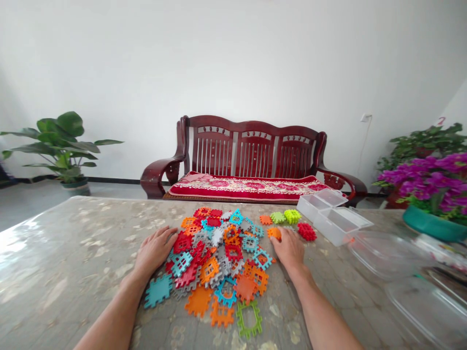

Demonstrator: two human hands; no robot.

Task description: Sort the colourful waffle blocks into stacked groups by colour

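Note:
A heap of toothed plastic interlocking tiles [226, 253] in red, orange, blue and grey is spread on the table between my hands. My left hand [156, 248] rests flat at the heap's left edge, fingers stretched and holding nothing. At the heap's right side, my right hand [291, 249] has its fingers on an orange interlocking tile [273, 234]; the thumb is partly hidden. Just beyond it lie another orange tile [265, 220], a light green tile [278, 217], a yellow-green stack [292, 216] and a red stack [307, 232]. A green frame-shaped tile [249, 319] lies nearest me.
To the right stands a clear divided plastic box [337, 228], with transparent lids [383, 255] beside it. Purple flowers fill a teal pot [434, 223] at the table's right. Behind the patterned table [91, 243] are a wooden bench [251, 146] and a potted plant [69, 150].

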